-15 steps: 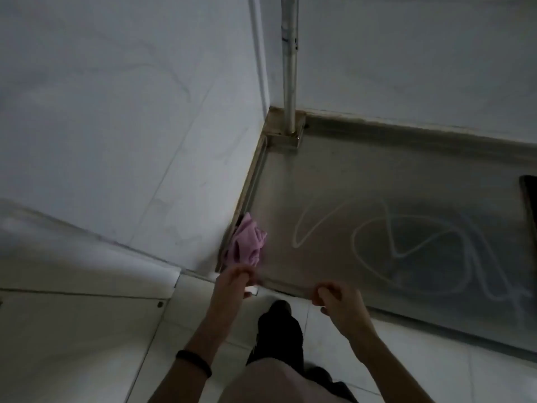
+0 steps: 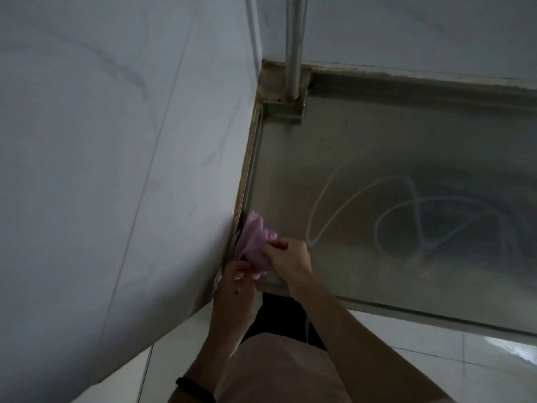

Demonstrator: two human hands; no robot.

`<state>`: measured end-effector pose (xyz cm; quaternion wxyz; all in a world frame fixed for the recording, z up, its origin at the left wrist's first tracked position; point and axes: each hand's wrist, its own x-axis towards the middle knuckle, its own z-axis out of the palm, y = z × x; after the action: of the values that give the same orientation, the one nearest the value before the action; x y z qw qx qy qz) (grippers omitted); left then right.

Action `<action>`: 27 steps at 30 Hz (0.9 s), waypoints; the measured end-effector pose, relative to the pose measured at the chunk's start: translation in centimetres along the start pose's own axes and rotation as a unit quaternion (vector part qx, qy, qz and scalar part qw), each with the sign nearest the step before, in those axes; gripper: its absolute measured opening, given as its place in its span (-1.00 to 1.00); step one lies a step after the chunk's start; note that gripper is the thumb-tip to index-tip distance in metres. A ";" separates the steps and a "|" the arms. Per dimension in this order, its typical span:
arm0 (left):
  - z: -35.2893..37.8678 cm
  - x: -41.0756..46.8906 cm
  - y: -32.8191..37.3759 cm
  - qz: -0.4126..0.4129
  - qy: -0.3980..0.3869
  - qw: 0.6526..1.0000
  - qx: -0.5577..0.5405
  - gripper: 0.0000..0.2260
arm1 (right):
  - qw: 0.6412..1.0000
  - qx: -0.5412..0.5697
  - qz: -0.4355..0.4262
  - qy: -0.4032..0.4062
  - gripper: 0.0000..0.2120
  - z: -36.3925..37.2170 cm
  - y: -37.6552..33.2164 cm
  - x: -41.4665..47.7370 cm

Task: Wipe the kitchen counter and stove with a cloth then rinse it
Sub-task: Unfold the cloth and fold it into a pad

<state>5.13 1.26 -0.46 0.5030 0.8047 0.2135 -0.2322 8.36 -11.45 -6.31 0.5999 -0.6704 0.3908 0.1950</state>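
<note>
A crumpled pink cloth [image 2: 255, 242] lies at the near left corner of the steel counter [image 2: 377, 158], against the white wall. My right hand [image 2: 289, 257] pinches the cloth's upper right fold. My left hand [image 2: 235, 274] grips the cloth's lower edge at the counter's front corner. White looping streaks [image 2: 406, 210] of some liquid mark the steel surface to the right of the cloth.
A white tiled wall [image 2: 116, 170] runs along the counter's left side. A metal pole [image 2: 295, 45] rises from a bracket in the far left corner. Pale floor tiles [image 2: 436, 359] lie below the counter's front edge.
Both hands have moved up onto the cloth and taken hold of it; before, they hovered at the counter's front edge. The view has come closer to the corner.
</note>
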 end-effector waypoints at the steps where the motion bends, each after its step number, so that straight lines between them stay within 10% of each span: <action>1: 0.1 0.1 0.3 0.023 0.006 1.000 0.008 -0.82 | 1.000 0.008 -0.012 -0.004 -0.96 -0.5 0.0 -0.3; 9: 1.1 2.1 2.1 0.149 0.000 0.983 0.112 -0.58 | 0.976 -0.044 -0.163 -0.134 -0.75 -6.0 1.8 -5.3; 18: 5.3 4.0 -0.8 0.085 -0.166 0.929 0.319 -0.63 | 0.988 -0.123 -0.074 -0.064 -0.85 -12.8 6.3 -7.4; 27: 8.4 2.4 -3.0 0.134 -0.129 0.921 0.344 -0.89 | 0.974 -0.223 -0.019 0.023 -0.83 -14.0 6.5 -5.5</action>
<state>3.94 -4.85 -7.25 0.2450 0.9124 -0.0558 -0.3231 -2.90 -23.13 -3.72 0.4299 -0.7986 0.3386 0.2505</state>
